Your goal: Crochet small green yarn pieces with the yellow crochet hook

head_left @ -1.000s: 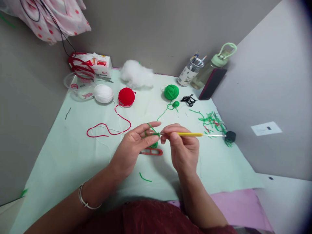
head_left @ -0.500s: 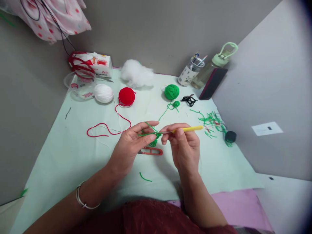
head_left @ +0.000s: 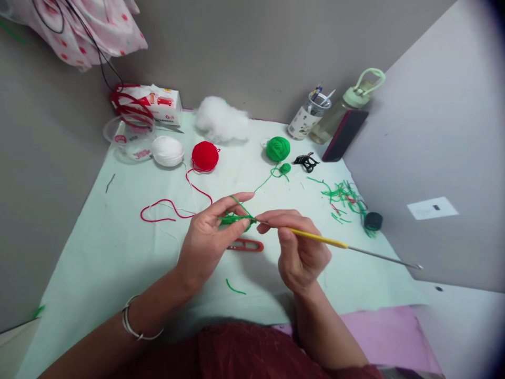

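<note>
1. I see the left hand (head_left: 209, 234) pinching the green crochet piece (head_left: 232, 219) between thumb and fingers, above the table; a slack pinch could let stitches slip.
2. I see the right hand (head_left: 304, 252) gripping the yellow hook (head_left: 317, 238), its tip hidden at the piece; too steep a twist could split yarn.
3. The strand (head_left: 265, 183) runs from the left fingers to the green ball (head_left: 278, 149); a snag could overtighten the loop.
</note>
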A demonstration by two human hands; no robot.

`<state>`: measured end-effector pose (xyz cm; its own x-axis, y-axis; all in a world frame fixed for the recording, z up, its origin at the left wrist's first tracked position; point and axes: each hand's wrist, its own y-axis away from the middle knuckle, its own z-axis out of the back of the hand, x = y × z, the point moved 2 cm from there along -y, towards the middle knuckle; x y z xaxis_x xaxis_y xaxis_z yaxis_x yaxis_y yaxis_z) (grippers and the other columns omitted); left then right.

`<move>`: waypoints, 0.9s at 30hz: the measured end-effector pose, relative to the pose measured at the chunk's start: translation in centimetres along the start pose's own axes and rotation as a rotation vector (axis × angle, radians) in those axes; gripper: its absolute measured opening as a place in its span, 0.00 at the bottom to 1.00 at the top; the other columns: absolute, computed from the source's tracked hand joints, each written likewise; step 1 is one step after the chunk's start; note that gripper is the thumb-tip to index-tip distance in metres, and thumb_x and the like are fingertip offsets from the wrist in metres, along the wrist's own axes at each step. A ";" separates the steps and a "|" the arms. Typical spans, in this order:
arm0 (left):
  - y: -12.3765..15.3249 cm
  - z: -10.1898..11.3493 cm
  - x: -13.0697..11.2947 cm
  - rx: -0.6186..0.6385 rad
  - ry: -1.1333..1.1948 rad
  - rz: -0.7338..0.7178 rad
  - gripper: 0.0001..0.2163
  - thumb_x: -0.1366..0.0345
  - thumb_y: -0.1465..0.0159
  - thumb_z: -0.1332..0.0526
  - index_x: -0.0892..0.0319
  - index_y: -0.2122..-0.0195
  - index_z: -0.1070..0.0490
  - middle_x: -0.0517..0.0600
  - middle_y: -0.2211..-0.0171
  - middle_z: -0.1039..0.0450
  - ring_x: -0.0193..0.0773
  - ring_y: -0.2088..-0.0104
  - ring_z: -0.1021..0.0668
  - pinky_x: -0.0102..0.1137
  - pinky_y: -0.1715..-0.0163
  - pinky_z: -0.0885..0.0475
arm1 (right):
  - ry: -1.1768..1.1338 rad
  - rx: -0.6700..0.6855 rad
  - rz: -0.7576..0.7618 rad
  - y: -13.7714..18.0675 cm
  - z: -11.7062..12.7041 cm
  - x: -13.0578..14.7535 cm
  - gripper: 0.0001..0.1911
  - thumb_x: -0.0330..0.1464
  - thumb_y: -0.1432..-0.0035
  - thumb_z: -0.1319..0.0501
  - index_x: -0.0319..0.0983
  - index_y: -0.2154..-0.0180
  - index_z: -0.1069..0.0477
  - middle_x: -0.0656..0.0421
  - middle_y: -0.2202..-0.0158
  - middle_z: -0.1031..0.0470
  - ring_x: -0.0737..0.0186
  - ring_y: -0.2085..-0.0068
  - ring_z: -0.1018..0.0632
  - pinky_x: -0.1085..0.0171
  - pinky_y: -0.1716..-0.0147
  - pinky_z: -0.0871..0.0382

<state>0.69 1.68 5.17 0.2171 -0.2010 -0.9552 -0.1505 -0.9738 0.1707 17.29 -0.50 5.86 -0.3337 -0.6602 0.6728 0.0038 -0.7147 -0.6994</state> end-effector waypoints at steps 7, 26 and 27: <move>0.1 -0.2 -0.2 -0.038 -0.045 -0.036 0.15 0.67 0.38 0.27 0.48 0.50 0.15 0.46 0.63 0.22 0.40 0.59 0.22 0.33 0.52 0.27 | 0.094 -0.019 0.067 0.6 -0.2 -0.3 0.13 0.27 0.26 0.44 0.45 0.49 0.24 0.56 0.63 0.16 0.56 0.60 0.13 0.56 0.66 0.17; -0.4 -0.6 0.5 0.169 0.479 0.335 0.19 0.64 0.39 0.26 0.58 0.46 0.18 0.50 0.65 0.18 0.39 0.61 0.18 0.35 0.53 0.23 | 0.042 -0.088 -0.092 0.3 0.1 0.1 0.13 0.27 0.28 0.40 0.45 0.52 0.18 0.57 0.62 0.18 0.61 0.63 0.17 0.59 0.65 0.19; -0.4 -0.4 0.4 0.140 0.455 0.304 0.19 0.65 0.39 0.27 0.58 0.46 0.18 0.49 0.65 0.18 0.39 0.61 0.18 0.36 0.52 0.23 | -0.085 -0.123 -0.171 0.0 0.1 -0.1 0.11 0.28 0.27 0.40 0.44 0.54 0.18 0.58 0.64 0.19 0.62 0.67 0.19 0.60 0.68 0.20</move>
<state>1.27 1.98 4.80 0.5337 -0.5261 -0.6621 -0.3913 -0.8477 0.3582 17.40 -0.50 5.80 -0.2387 -0.5525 0.7986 -0.1632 -0.7879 -0.5938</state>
